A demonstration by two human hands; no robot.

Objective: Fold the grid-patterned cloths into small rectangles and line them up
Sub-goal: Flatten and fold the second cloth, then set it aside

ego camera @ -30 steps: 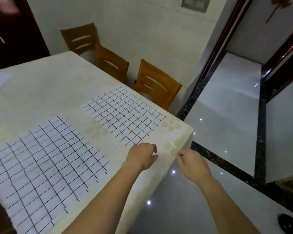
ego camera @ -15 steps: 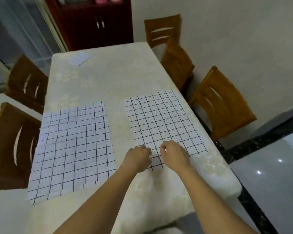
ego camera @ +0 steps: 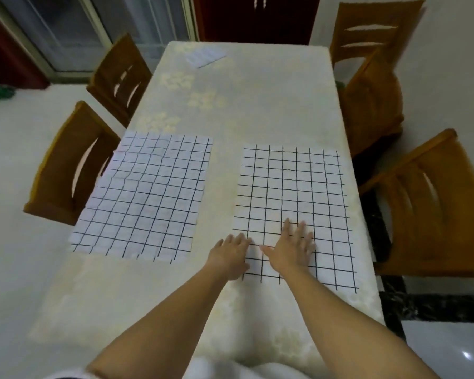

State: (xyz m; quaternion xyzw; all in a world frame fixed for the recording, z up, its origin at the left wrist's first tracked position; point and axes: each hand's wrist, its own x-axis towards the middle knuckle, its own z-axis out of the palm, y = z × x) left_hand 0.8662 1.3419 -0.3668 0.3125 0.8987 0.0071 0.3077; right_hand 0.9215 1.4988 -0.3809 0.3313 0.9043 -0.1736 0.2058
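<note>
Two white cloths with black grid lines lie spread flat side by side on the table. The right cloth (ego camera: 293,192) is smooth; the left cloth (ego camera: 145,195) is slightly wrinkled and overhangs the table's left edge. My left hand (ego camera: 229,255) lies flat with straight fingers on the near left corner of the right cloth. Just right of it, my right hand (ego camera: 292,246) presses flat on the same cloth with fingers spread. A small folded grid cloth (ego camera: 205,57) sits at the table's far end.
The long table (ego camera: 257,105) has a pale floral cover. Two wooden chairs (ego camera: 66,165) stand along its left side and several more (ego camera: 433,203) along the right. A dark cabinet (ego camera: 257,17) and a window are behind the far end.
The view has swung left to face the table squarely. Both hands went from curled at the table's near corner to flat and spread on the right cloth's near edge.
</note>
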